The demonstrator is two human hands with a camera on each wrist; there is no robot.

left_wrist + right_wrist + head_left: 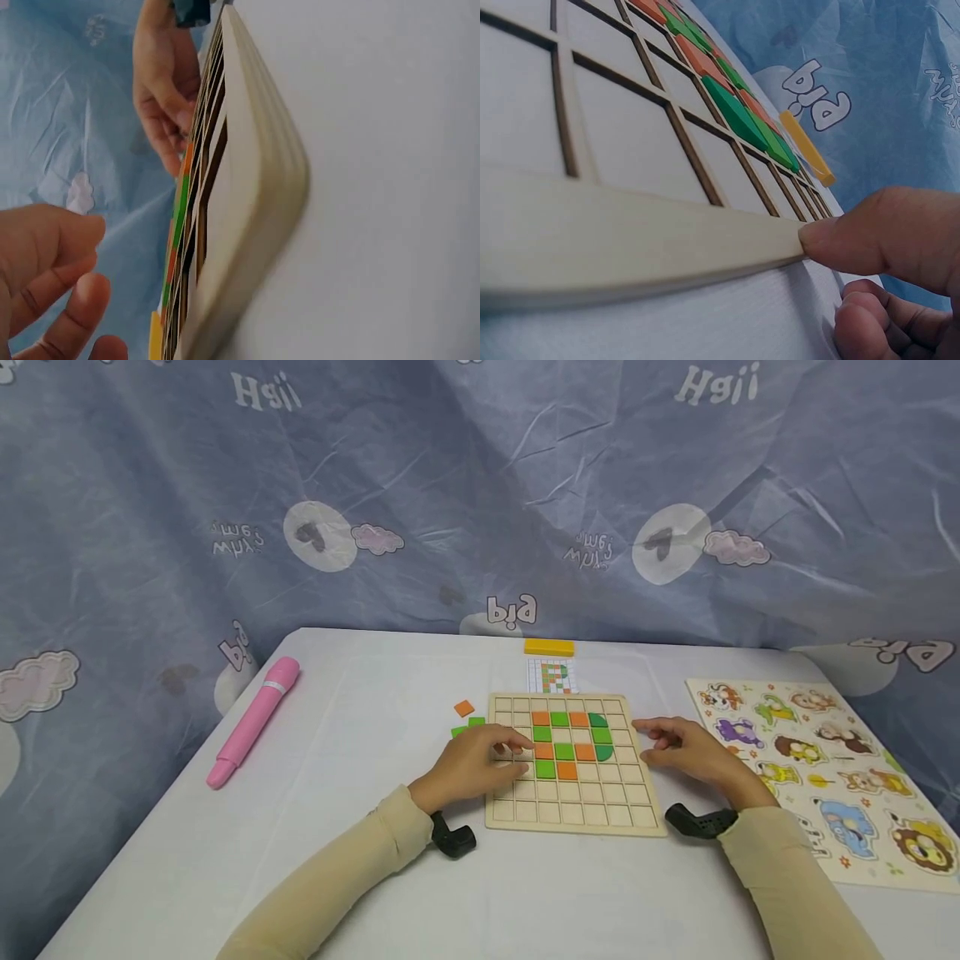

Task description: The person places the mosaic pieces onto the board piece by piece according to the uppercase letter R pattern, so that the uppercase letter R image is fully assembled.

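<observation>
A wooden grid board (576, 810) lies flat on the white counter (360, 877), directly in front of the person. Orange and green tiles (570, 743) fill part of its upper middle squares, with one rounded green piece at the right end of the pattern.

The left hand (472, 764) rests over the board's left edge, its fingers (517, 745) loosely bent and reaching in toward the orange and green tiles; they hold nothing that can be made out. In the left wrist view the board (255, 187) is seen edge-on, with the fingers (52, 300) relaxed beside it and not gripping it.

The right hand (690, 752) sits at the board's right edge, its fingers (652, 727) lightly curled. In the right wrist view the thumb (870, 232) presses against the board's rim (630, 232), while the other fingers (877, 322) curl below it on the counter; the hand touches the rim but does not clasp it.

Just left of the board lie a few loose tiles (467, 720), one orange and the others green. Behind the board sits a small pattern card (552, 677), and beyond it a yellow block (549, 647). A pink pen (251, 722) lies well to the left, and an animal puzzle board (817, 768) lies to the right, near the right forearm. A blue printed cloth (480, 485) hangs behind the counter.
</observation>
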